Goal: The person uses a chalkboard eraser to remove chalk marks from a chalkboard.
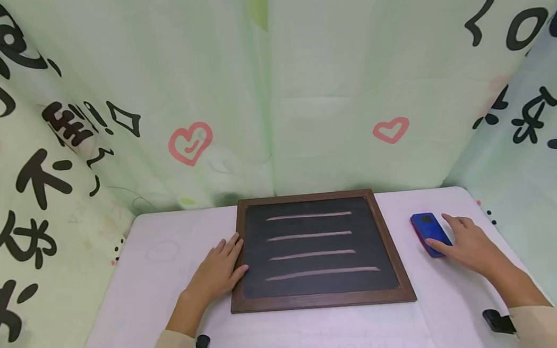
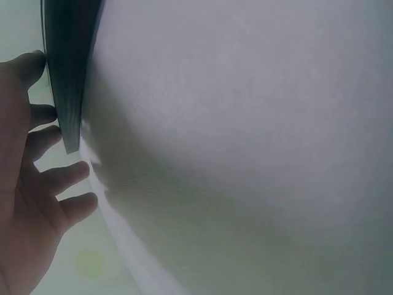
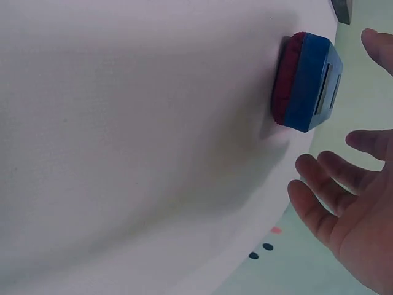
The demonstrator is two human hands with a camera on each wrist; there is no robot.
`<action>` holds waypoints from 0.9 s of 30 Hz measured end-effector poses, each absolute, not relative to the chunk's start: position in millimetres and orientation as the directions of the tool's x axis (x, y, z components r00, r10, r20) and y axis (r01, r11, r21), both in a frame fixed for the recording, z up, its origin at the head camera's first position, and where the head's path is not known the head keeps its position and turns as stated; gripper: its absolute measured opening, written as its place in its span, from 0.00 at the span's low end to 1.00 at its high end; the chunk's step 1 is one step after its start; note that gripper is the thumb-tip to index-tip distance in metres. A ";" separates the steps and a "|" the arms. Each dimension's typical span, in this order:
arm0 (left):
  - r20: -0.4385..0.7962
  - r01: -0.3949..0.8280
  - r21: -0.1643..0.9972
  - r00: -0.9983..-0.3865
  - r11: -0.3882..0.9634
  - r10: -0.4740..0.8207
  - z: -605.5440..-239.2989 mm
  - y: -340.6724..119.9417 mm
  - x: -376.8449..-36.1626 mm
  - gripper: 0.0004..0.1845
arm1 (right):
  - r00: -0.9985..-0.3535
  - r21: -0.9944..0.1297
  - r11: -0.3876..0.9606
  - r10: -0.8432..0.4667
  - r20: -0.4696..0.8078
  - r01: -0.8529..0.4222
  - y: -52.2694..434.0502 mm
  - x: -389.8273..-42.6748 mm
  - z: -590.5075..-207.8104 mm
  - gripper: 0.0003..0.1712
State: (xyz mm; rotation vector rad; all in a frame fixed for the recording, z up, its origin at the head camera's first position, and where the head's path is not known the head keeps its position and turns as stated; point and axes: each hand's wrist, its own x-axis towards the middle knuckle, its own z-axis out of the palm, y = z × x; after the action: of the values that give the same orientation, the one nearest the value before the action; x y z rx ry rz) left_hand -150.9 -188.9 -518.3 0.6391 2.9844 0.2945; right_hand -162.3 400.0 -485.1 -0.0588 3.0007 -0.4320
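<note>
A small chalkboard (image 1: 321, 254) with a brown wooden frame lies on the table, with several pale pink chalk lines drawn across it. My left hand (image 1: 219, 271) rests at its left edge, fingers spread and fairly straight, the thumb on the frame. In the left wrist view, that hand's fingertips (image 2: 38, 64) are beside the dark frame (image 2: 67, 74). To the right of the board lies a blue chalkboard eraser (image 1: 429, 234) with a red felt underside. Over its right side hovers my right hand (image 1: 472, 247). The right wrist view shows a gap between those loosely bent fingers (image 3: 313, 206) and the eraser (image 3: 307, 83).
A white-covered table (image 1: 182, 238) carries the board and eraser. Green curtains (image 1: 311, 87) with hearts and black characters stand behind and on both sides. Black straps (image 1: 499, 321) show at the wrists, below beige sleeves (image 1: 551, 325).
</note>
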 end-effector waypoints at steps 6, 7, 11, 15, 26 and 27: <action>-0.023 0.395 0.258 -0.910 0.882 0.414 -514.3 -190.6 -146.8 0.36 | -0.992 -0.299 0.954 -0.027 -0.122 0.011 397.9 -164.4 -489.4 0.60; -0.021 0.397 0.266 -0.909 0.879 0.417 -514.0 -190.6 -146.6 0.36 | -0.991 -0.304 0.953 -0.020 -0.131 0.021 397.8 -164.6 -489.7 0.60; -0.043 0.390 0.278 -0.908 0.878 0.417 -515.9 -190.3 -147.7 0.36 | -0.985 -0.314 0.947 0.021 -0.169 0.074 396.2 -166.2 -492.6 0.62; -0.054 0.380 0.285 -0.910 0.880 0.411 -517.7 -190.9 -148.5 0.36 | -0.982 -0.341 0.933 0.051 -0.182 0.112 393.4 -169.3 -497.5 0.62; -0.062 0.369 0.308 -0.912 0.877 0.406 -517.3 -190.3 -147.9 0.35 | -0.986 -0.405 0.904 0.086 -0.140 0.136 391.2 -168.5 -510.1 0.55; -0.059 0.369 0.310 -0.912 0.876 0.405 -517.2 -190.1 -147.7 0.35 | -0.986 -0.406 0.903 0.091 -0.142 0.141 390.8 -168.7 -510.0 0.55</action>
State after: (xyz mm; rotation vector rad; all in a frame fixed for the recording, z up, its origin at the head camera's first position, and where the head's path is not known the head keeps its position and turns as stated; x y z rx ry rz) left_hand -147.7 -190.1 -517.2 0.6053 2.9238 0.4466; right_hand -168.7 390.8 -510.0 0.1801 2.9475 -0.6419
